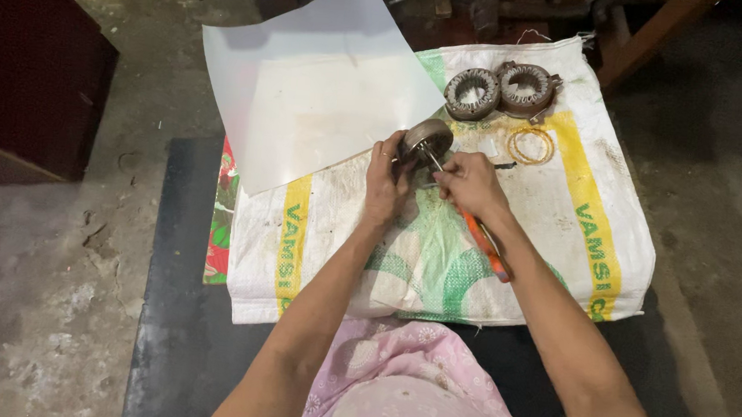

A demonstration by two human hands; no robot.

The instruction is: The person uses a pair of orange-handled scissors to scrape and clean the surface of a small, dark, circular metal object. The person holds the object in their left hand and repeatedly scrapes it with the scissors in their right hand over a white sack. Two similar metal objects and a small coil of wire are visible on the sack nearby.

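Two hands are working over a woven sack (562, 250): left hand (385, 181) is gripping a round metal motor stator (425, 139), right hand (472, 183) is closing around an orange-handled tool (489, 249) touching it. Two more stators (499, 90) are lying beyond, beside a copper wire ring (530, 145) and a white sheet (318, 90).

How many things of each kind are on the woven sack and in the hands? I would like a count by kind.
Round metal motor cores: 3, one in the left hand at, two lying at and
Orange-handled tool: 1, in the right hand
Yellow ring: 1
White sheet: 1
Woven sack: 1
Total: 7
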